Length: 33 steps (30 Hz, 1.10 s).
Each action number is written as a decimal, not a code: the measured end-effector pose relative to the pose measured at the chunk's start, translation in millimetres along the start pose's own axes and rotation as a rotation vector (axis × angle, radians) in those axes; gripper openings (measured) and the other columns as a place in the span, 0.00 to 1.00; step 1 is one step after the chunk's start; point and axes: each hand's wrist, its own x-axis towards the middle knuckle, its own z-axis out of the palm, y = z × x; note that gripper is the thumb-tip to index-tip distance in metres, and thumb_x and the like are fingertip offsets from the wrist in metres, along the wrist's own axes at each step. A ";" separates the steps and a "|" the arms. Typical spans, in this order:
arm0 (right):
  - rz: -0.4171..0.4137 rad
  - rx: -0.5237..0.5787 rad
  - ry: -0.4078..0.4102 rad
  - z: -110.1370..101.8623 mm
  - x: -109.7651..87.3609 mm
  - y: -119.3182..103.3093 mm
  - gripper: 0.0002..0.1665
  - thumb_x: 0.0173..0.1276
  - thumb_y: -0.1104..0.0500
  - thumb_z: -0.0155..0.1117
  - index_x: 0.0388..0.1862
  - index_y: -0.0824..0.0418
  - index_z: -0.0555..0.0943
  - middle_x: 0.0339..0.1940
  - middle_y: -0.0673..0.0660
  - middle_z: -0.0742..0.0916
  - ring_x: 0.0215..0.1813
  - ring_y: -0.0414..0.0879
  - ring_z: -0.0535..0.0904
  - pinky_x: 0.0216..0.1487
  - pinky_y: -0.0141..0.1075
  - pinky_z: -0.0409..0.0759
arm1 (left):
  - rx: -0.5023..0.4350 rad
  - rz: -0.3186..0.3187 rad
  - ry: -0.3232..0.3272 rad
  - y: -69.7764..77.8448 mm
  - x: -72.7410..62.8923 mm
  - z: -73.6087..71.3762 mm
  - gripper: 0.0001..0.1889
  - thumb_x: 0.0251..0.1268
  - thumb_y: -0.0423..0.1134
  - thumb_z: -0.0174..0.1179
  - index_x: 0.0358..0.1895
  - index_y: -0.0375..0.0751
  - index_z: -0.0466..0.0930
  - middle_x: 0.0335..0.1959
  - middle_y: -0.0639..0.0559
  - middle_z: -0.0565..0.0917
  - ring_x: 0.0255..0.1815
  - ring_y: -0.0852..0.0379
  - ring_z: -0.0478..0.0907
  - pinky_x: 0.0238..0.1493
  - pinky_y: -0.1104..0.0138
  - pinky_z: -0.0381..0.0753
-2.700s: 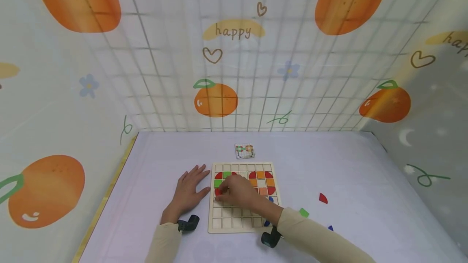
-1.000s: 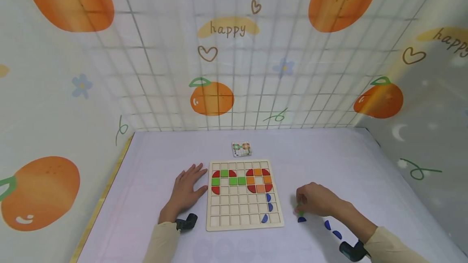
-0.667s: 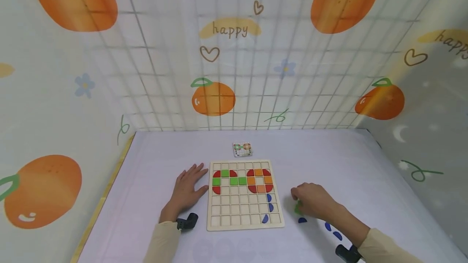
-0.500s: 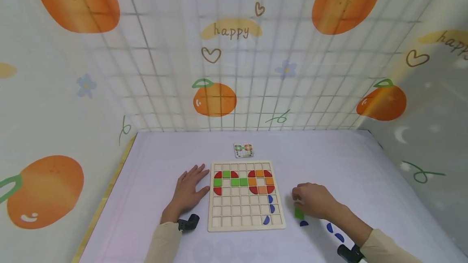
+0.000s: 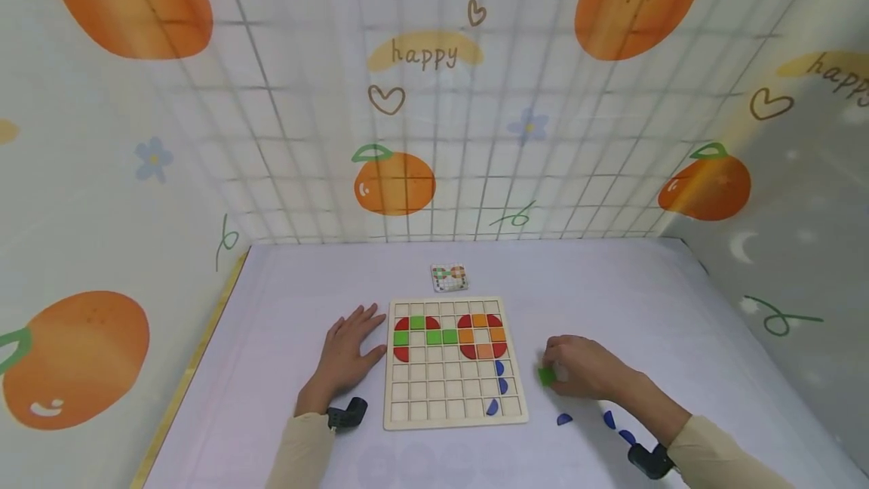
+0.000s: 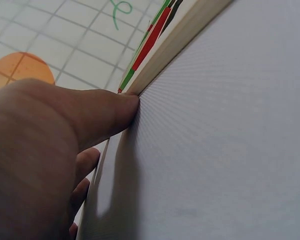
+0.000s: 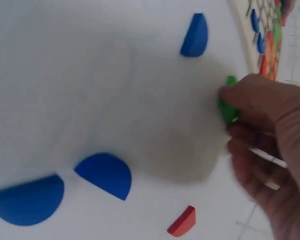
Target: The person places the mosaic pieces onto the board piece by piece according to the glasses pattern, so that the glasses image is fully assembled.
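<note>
My right hand [image 5: 587, 368] pinches a green square tile [image 5: 547, 376] between thumb and finger, just right of the wooden grid board [image 5: 448, 391]. The right wrist view shows the green tile [image 7: 229, 102] at the fingertips. My left hand [image 5: 346, 349] rests with fingers spread on the table at the board's left side; in the left wrist view the thumb [image 6: 107, 112] is at the board's edge [image 6: 175, 47]. Red, green and orange tiles form two clusters in the board's upper rows. Blue half-round pieces [image 5: 502, 385] sit in its lower right cells.
A small pattern card [image 5: 449, 278] lies behind the board. Several loose blue half-rounds [image 5: 564, 419] lie right of the board, some near the right wrist camera [image 5: 650, 462]. The right wrist view also shows a red piece [image 7: 182, 222] on the table.
My right hand has left the board's left part, where a red piece now shows in its cell, and moved right. It has taken the green tile off the table. The left hand stays put.
</note>
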 end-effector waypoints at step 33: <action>-0.426 -0.112 0.249 21.0 137.7 -113.3 0.08 0.55 0.53 0.71 0.36 0.46 0.88 0.32 0.41 0.85 0.30 0.33 0.78 0.26 0.24 0.74 | -0.010 0.002 0.009 -1.1 -1.3 -0.1 0.32 0.63 0.47 0.66 0.71 0.50 0.70 0.76 0.53 0.62 0.77 0.48 0.50 0.74 0.46 0.44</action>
